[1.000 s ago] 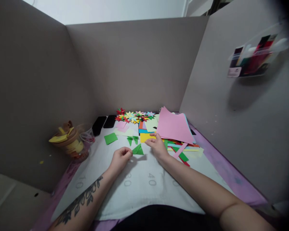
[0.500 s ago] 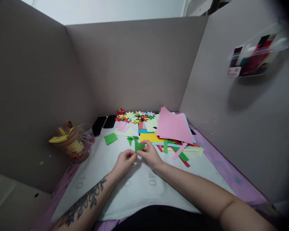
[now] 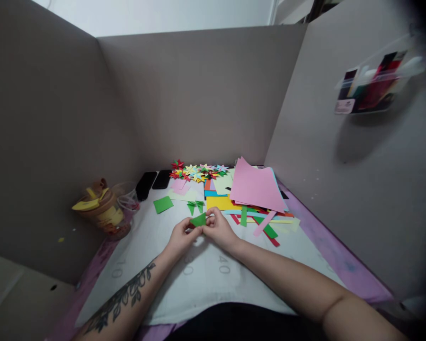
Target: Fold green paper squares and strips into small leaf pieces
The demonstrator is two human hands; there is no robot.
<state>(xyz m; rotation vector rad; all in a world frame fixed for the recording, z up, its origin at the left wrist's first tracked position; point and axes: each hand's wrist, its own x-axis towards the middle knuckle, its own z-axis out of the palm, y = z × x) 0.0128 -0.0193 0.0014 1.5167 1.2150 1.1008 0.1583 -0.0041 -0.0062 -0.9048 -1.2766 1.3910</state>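
Note:
A small piece of green paper (image 3: 199,220), folded to roughly a triangle, is pinched between my two hands above the white mat (image 3: 163,293). My left hand (image 3: 183,234) grips its left side and lower edge, fingers closed. At the right corner, my right hand (image 3: 220,228) has thumb and fingers closed on it. Just beyond lie two small folded green pieces (image 3: 191,207). A flat green paper square (image 3: 163,204) rests to their left. Colourful folded paper stars (image 3: 197,173) are heaped at the back.
Pink sheets (image 3: 257,184) top a paper stack at the back right, with coloured strips (image 3: 266,226) before it. Two dark phones (image 3: 162,179) lie at the back left, near a brown pot (image 3: 106,210). A plastic holder (image 3: 371,90) hangs on the right grey panel.
The green paper stood upright with a point sticking up; now it lies lower and wider as a triangle. My left hand has shifted slightly and its fingers now hold the paper's left side.

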